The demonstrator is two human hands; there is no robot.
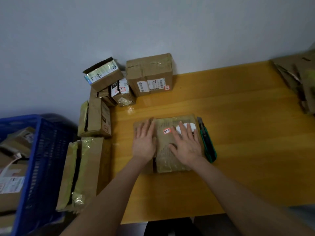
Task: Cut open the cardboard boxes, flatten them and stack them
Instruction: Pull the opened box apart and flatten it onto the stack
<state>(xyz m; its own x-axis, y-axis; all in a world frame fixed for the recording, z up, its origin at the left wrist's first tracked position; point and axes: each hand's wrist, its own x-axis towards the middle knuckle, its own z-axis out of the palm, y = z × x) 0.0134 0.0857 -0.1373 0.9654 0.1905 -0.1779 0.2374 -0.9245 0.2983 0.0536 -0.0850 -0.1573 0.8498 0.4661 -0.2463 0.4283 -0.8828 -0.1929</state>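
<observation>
A: Where is the box?
B: Under my fingers. My left hand (144, 142) and right hand (186, 147) press the box (164, 160) flat on the table (238, 116), fingers straight, slightly spread, gripping nothing.
A: The knife?
B: The knife (207, 142) lies just right of my right fingers.

Brown taped box (170, 145), green knife (207, 140), yellow table (238, 133), blue crate (39, 167).
</observation>
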